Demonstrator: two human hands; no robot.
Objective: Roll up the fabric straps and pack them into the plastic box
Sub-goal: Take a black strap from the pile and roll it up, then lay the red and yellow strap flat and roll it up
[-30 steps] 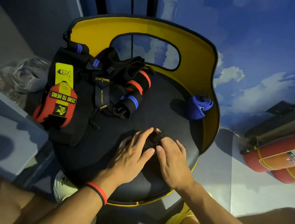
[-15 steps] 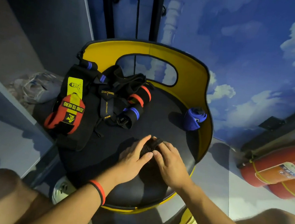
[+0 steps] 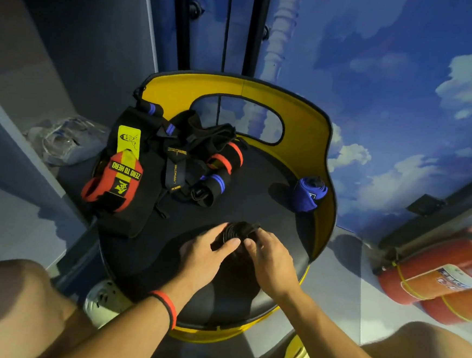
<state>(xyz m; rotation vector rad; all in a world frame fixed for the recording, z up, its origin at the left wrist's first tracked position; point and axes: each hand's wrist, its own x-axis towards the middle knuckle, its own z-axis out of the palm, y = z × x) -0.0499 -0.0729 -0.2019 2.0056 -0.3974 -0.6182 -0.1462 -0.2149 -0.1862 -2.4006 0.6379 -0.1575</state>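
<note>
Both hands [image 3: 203, 258] [image 3: 272, 262] around rolled black strap [image 3: 236, 232]

The seat [image 3: 255, 203] is black, its backrest [image 3: 304, 122] yellow with black edging. The black roll [image 3: 235, 232] lies nearest; the blue roll [image 3: 308, 194] sits farther off. One wrap [image 3: 116, 180] is red, yellow and black (lettered "ZERO TO HERO") — others black, banded red [image 3: 225, 158] or blue [image 3: 215, 181]. The wall [image 3: 378, 77] — blue sky, white clouds. The extinguishers [image 3: 433, 273] are red.

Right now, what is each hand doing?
Left hand: holds the rolled black strap.
Right hand: pinches the same roll.
</note>
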